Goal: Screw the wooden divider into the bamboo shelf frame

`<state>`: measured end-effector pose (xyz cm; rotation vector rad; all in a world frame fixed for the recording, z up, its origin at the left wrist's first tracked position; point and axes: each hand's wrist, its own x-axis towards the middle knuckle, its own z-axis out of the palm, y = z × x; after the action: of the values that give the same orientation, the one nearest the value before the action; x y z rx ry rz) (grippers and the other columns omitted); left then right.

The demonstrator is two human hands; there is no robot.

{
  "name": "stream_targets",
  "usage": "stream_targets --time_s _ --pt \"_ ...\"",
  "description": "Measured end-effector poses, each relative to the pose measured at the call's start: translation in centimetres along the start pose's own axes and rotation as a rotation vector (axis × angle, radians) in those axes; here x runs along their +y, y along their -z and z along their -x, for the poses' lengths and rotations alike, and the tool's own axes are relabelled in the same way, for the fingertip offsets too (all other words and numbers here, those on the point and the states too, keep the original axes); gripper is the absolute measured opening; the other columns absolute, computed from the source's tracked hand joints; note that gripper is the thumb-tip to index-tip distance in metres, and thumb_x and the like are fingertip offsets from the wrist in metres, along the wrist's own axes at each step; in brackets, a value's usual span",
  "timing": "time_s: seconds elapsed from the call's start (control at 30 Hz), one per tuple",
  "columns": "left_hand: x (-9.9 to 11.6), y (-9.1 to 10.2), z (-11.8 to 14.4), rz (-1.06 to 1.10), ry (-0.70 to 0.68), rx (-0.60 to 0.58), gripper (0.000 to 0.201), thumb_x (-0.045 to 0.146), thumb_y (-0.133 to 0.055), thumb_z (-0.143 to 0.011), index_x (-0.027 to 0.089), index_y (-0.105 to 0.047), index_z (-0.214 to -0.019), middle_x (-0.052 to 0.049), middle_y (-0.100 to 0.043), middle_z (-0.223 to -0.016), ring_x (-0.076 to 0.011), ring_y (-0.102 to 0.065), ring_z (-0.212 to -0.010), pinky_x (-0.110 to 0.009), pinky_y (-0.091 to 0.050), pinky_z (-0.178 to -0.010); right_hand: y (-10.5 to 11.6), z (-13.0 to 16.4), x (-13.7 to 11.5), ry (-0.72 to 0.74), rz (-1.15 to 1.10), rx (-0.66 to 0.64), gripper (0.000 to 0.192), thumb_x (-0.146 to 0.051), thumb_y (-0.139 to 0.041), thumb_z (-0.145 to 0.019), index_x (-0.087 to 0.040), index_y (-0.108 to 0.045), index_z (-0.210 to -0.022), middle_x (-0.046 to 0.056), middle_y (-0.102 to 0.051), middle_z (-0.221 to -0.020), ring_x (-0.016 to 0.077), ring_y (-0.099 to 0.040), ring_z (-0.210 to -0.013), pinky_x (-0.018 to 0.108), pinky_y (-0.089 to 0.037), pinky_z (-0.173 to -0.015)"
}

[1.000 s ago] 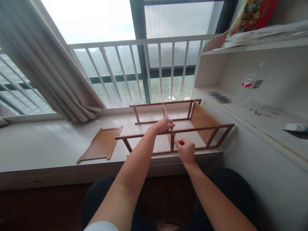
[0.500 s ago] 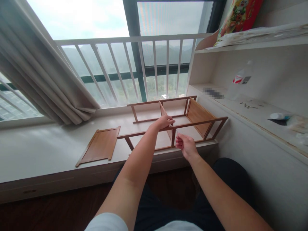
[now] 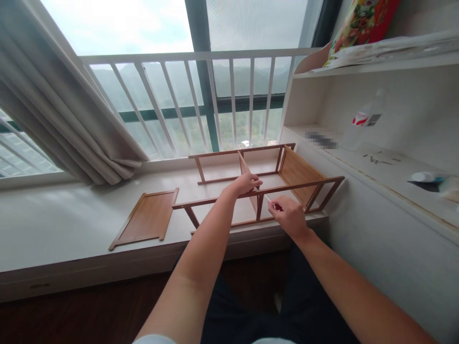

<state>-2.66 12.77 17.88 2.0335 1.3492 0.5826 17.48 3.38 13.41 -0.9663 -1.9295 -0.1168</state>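
Observation:
A brown wooden shelf frame (image 3: 303, 184) lies on its side on the white window ledge. My left hand (image 3: 247, 183) is closed around the upper edge of its middle board (image 3: 244, 165), close to the near rail; the fingers partly hide that joint. Pinched in my right hand (image 3: 289, 215) is a thin shiny metal rod that looks like an Allen key (image 3: 268, 198). Its tip points at the near rail where the middle crosspiece (image 3: 258, 206) meets it. I cannot tell whether the tip touches the wood.
A loose wooden panel (image 3: 148, 217) lies flat on the ledge (image 3: 64, 215) to the left. Small hardware pieces (image 3: 380, 160) and a plastic bottle (image 3: 366, 118) are on the right shelf. White railings (image 3: 175, 93) and a grey curtain (image 3: 71, 105) stand behind.
My right hand has moved slightly right and turned, its back now more toward me, and more of the thin rod shows. My left hand keeps its hold.

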Motion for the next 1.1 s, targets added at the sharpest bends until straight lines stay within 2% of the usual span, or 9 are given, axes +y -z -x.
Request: stream_targets --time_s 0.23,0.53,1.1 --pt "0.1 0.0 0.0 0.030 0.032 -0.007 0.037 0.053 -0.057 -0.082 0.018 -0.065 -0.075 -0.001 -0.058 -0.057 -0.0126 -0.047 -0.049 -0.026 -0.035 -0.050 0.0 -1.5 0.5 0.131 0.050 -0.074 0.025 -0.018 -0.054 -0.089 -0.019 -0.056 -0.064 0.000 -0.053 -0.061 0.0137 -0.048 -0.059 0.027 -0.035 -0.062" --pt "0.3 -0.1 -0.1 0.001 0.023 0.004 0.037 0.053 -0.056 -0.083 0.018 -0.065 -0.074 0.000 -0.057 -0.057 -0.0119 -0.047 -0.049 -0.026 -0.035 -0.050 -0.6 -0.6 1.1 0.125 0.047 -0.109 0.026 -0.018 -0.053 -0.091 -0.019 -0.057 -0.065 0.001 -0.055 -0.063 0.0149 -0.051 -0.062 0.028 -0.036 -0.063" --pt "0.3 0.0 -0.2 -0.026 0.017 0.000 0.038 0.052 -0.054 -0.084 0.017 -0.065 -0.075 -0.001 -0.061 -0.062 -0.0130 -0.051 -0.053 -0.026 -0.037 -0.053 -1.7 -0.1 1.6 0.102 0.033 -0.078 0.026 -0.021 -0.054 -0.092 -0.020 -0.056 -0.066 0.002 -0.056 -0.064 0.0156 -0.052 -0.064 0.029 -0.037 -0.065"
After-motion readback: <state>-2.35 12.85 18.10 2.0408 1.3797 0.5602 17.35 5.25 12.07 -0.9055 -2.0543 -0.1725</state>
